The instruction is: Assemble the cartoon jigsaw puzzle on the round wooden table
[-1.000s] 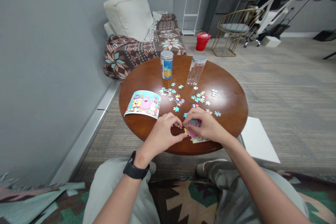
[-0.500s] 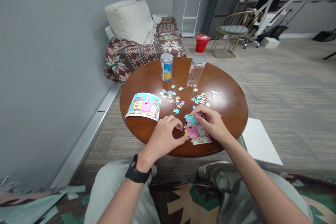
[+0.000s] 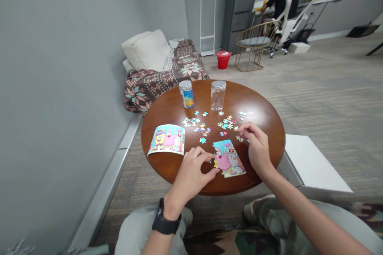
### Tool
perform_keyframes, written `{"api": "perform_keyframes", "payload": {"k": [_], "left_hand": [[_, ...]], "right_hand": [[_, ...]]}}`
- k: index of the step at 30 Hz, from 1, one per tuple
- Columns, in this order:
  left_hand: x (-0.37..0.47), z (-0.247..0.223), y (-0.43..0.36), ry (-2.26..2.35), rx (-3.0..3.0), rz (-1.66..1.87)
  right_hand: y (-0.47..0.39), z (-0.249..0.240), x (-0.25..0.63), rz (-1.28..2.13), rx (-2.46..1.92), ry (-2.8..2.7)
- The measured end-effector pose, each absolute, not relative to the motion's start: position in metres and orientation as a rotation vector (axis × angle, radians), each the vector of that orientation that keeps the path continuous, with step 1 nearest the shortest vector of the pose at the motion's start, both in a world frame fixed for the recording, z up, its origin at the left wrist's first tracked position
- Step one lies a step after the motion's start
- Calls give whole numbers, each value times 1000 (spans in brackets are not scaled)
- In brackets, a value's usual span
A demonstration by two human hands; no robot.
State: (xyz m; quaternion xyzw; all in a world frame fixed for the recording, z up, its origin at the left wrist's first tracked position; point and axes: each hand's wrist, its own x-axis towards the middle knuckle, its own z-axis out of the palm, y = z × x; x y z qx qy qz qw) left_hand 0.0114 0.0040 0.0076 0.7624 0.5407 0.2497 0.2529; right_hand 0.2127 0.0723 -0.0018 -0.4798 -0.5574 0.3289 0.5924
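Observation:
A partly assembled jigsaw puzzle [image 3: 229, 159] lies near the front edge of the round wooden table, showing a pink starfish and another cartoon figure. My left hand [image 3: 194, 171] rests at its left edge, thumb and index finger apart, fingertips by the jagged side. A small piece is partly hidden beneath those fingers. Right of the puzzle, my right hand [image 3: 256, 145] hovers with curled fingers close together, and anything between them is hidden. Loose puzzle pieces [image 3: 228, 122] lie scattered just beyond the fingertips. More pieces [image 3: 191, 122] are spread left of these. A curved picture sheet [image 3: 167, 139] shows the cartoon scene.
Toward the back of the table [image 3: 263, 115] stand a blue-labelled jar [image 3: 187, 95] and a clear jar [image 3: 218, 96], both with metal lids. A white box [image 3: 317, 163] sits low at the right. Behind are a covered sofa [image 3: 161, 83], red bin [image 3: 223, 59] and seated person [image 3: 279, 4].
My right hand has left the puzzle's upper edge and moved right, uncovering more of the picture. My left hand stays by the left edge. The camera view has shifted.

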Motion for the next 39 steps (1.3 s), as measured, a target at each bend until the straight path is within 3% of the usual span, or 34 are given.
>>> {"api": "perform_keyframes", "payload": {"k": [4,18,39], "left_hand": [[13,8,4,1507,2085,679],[10,23,24,1589,1894,710],[-7,11,36,1547,1921,753]], "right_hand": [[83,-4,224,616,-1217,-1256],[129,-12,245,207,-1434,-2138],[173,-27,241,418,-1514,-1889]]}}
